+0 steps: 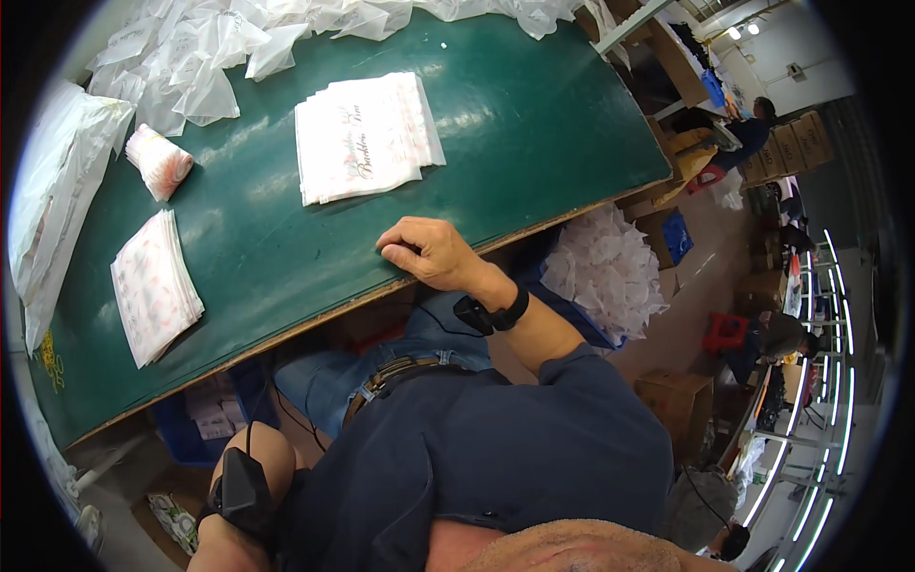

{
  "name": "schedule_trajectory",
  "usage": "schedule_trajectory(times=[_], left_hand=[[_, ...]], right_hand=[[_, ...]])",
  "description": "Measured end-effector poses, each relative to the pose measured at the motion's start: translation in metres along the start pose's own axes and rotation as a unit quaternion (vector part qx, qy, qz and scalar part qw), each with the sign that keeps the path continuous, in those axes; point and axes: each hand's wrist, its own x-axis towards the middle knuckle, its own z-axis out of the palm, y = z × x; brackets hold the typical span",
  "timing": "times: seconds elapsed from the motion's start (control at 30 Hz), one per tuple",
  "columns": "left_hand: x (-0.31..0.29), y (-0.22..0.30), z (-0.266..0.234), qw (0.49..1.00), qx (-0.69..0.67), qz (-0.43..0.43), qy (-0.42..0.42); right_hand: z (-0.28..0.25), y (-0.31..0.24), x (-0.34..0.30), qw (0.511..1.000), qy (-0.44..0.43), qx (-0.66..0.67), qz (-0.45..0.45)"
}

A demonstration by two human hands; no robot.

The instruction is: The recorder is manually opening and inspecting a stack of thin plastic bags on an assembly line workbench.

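Note:
My right hand rests at the near edge of the green table, fingers curled in and thumb close against them. Nothing shows in it. Just beyond lies a fanned stack of white plastic bags with dark lettering and faint pink print. Only my left arm, with a black device on it, comes into view at the lower left; the left hand itself does not show. On the table's left part are a second stack of printed bags and a rolled bundle of bags.
Loose translucent bags heap along the far edge, and a large white plastic package lies at left. Under the table stand a blue bin and, at right, a heap of bags. Other people sit at tables farther right.

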Motion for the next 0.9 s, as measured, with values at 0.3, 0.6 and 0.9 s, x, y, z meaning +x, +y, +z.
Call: schedule_trajectory(times=[0.3,0.6,0.9], left_hand=[[-0.002,-0.003,-0.014,0.992,-0.063,-0.058,-0.092],[-0.006,-0.001,0.001,0.970,0.211,-0.026,-0.116],[-0.005,-0.007,-0.005,0.990,-0.020,-0.080,-0.111]], right_hand=[[-0.001,0.003,0.002,1.000,-0.015,0.001,0.008],[-0.002,0.001,0.001,1.000,-0.018,0.009,0.015],[-0.020,-0.005,0.012,0.997,-0.022,0.048,0.063]])
